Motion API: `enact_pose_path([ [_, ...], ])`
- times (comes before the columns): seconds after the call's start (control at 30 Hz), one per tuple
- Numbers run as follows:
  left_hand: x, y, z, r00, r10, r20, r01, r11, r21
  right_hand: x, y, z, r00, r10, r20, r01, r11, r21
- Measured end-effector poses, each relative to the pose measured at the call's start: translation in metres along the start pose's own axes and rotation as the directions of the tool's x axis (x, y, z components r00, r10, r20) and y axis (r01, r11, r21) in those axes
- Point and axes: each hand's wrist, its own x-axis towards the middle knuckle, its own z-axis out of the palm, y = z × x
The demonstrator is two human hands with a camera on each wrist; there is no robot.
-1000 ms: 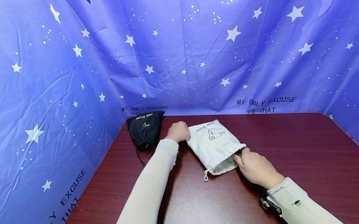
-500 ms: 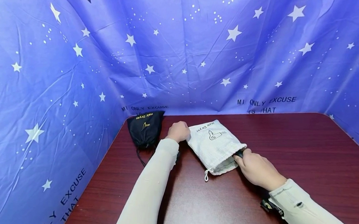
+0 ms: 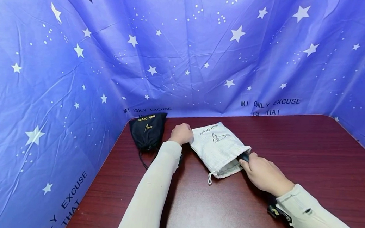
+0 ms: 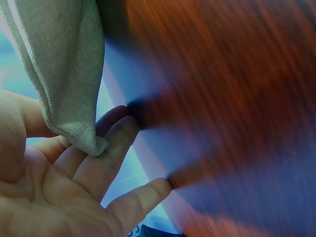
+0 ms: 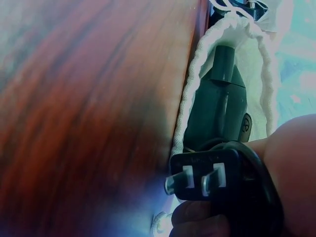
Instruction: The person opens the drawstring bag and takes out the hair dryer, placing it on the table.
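A white drawstring bag point(image 3: 213, 144) printed "Hair Dryer" lies on the table, its mouth towards the near right. My left hand point(image 3: 181, 133) pinches the bag's far left corner; in the left wrist view that corner point(image 4: 79, 113) sits between thumb and fingers. At the mouth, my right hand point(image 3: 262, 172) grips a dark hair dryer point(image 5: 217, 108), whose body is still inside the bag in the right wrist view. A black two-pin plug point(image 5: 205, 175) and looped cord point(image 5: 259, 173) are bunched in the same hand. The dryer's deeper part is hidden by the cloth.
A black drawstring bag point(image 3: 147, 131), also marked "Hair Dryer", lies at the table's back left with its cord trailing forward. The red-brown wooden table point(image 3: 310, 151) meets a blue star-printed curtain point(image 3: 187, 50) at the back and left.
My right hand has shifted slightly right and towards me, and a little more of the dark hair dryer shows at the bag's mouth. The left hand and both bags stay put.
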Motion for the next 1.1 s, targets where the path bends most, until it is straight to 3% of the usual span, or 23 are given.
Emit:
enact_pose_path([
  [1.1,0.004,-0.001,0.003,1.000,-0.009,-0.004,0.009,1.000,0.007,-0.011,0.000,-0.004,1.000,-0.005,-0.001,0.005,1.000,-0.001],
])
